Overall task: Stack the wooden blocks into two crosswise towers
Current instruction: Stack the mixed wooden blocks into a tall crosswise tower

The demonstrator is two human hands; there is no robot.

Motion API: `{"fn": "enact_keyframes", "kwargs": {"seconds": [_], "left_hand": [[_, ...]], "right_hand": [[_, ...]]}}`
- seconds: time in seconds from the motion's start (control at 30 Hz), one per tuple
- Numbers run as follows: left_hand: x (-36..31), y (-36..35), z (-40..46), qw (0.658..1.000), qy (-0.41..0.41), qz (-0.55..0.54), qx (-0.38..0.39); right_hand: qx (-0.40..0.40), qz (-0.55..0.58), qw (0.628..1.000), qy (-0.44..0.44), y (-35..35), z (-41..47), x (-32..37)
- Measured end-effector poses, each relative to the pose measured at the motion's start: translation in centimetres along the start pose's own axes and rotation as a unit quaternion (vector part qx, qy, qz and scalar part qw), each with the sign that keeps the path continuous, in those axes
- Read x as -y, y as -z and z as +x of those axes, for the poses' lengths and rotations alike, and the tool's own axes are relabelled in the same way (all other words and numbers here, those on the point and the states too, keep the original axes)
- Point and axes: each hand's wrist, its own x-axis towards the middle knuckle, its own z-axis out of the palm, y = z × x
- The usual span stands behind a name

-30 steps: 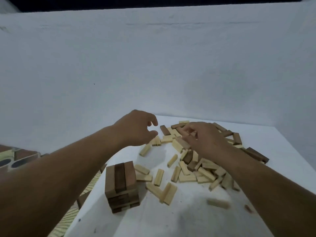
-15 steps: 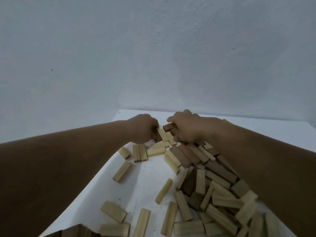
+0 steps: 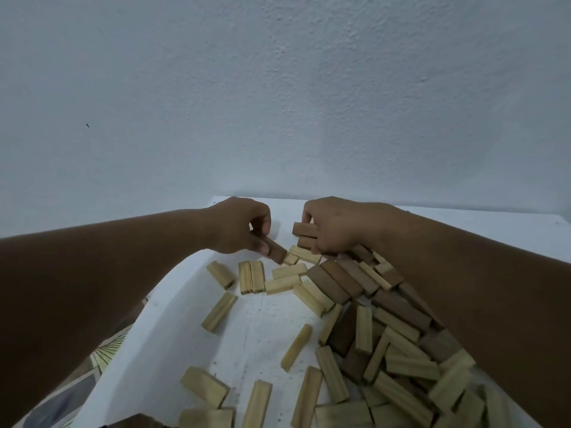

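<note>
Blocks (image 3: 355, 319) lie scattered on the white counter (image 3: 253, 329), light and dark mixed, densest in a pile under the right forearm. Left hand (image 3: 238, 227) is at the pile's far left edge, fingers curled, pinching a dark block (image 3: 276, 252) between thumb and fingers; the block tilts down, its lower end touching a small light block. Right hand (image 3: 333, 227) is at the pile's far end, closed over two dark blocks (image 3: 304, 234) stacked one on the other, ends poking out left of the fingers. Just near of that stack a light block (image 3: 304, 254) lies flat. Left of the pile: two light blocks side by side (image 3: 251, 277), single light ones near them, well apart from each other. Bottom edge left of the pile: a dark wooden corner (image 3: 136, 423), can't tell what it is. White wall (image 3: 278, 103) behind the counter.
</note>
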Motion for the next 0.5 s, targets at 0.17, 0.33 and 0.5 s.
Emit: {"fn": "enact_keyframes", "kwargs": {"seconds": [0.17, 0.33, 0.5], "left_hand": [[-0.6, 1.1, -2.0, 0.999, -0.007, -0.016, -0.027], [-4.0, 2.4, -5.7, 0.997, 0.012, -0.051, -0.060], [-9.9, 2.4, -10.1, 0.985, 0.039, -0.137, -0.098]], "right_hand": [[-0.059, 0.015, 0.998, 0.025, -1.4, -0.3, 0.3], [-0.180, 0.034, 0.983, 0.023, -2.3, -3.0, 0.5], [-0.277, 0.183, 0.943, -0.006, -1.8, -9.0, 1.9]]}}
